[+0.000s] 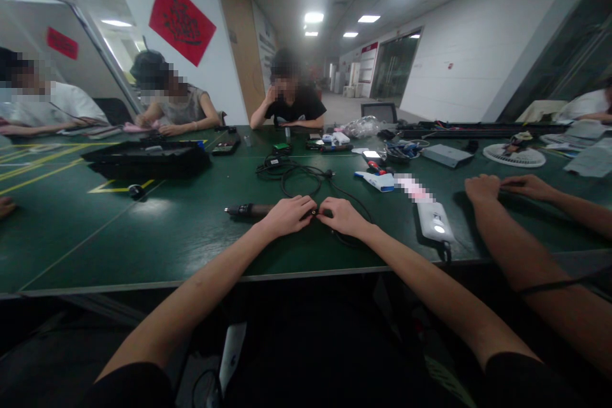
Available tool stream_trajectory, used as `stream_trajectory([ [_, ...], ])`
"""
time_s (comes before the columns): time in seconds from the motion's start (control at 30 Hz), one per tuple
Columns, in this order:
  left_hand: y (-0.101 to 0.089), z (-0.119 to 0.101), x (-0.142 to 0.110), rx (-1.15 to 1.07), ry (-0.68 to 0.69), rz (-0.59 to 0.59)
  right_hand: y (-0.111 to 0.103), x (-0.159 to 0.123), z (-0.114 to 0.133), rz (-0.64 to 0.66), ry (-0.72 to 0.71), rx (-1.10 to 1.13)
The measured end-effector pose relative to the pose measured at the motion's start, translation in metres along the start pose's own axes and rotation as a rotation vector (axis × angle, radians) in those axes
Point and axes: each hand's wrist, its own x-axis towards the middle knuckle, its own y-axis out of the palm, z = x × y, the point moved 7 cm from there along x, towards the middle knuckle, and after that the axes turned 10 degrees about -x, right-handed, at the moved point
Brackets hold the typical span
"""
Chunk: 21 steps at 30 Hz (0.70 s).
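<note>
My left hand (291, 213) is wrapped over the back part of a dark electric screwdriver (255, 210), which lies along the green table with its bit end to the left. The tail end of the screwdriver shows just past my left fingertips. Close beside it, my right hand (342, 215) has its fingers pinched on the end of a black cable (364, 209). The plug itself is mostly hidden by the fingers. Both hands nearly touch. Behind them lies more of the black cord in loose coils, with a mains plug (329, 173).
A white power adapter (434, 222) and a blue-and-white packet (375, 180) lie to the right. Another person's hands (482, 188) rest farther right. A black tray (148, 156) is at left. A white fan part (514, 154) stands at the far right. Several people sit around the table.
</note>
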Motion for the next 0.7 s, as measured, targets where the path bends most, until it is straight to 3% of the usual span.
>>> stream_trajectory([
  [0.7,0.0000,0.0028,-0.0006,-0.011,-0.020,-0.014,0.0013,-0.0005,-0.0008,-0.006,-0.012,0.008],
])
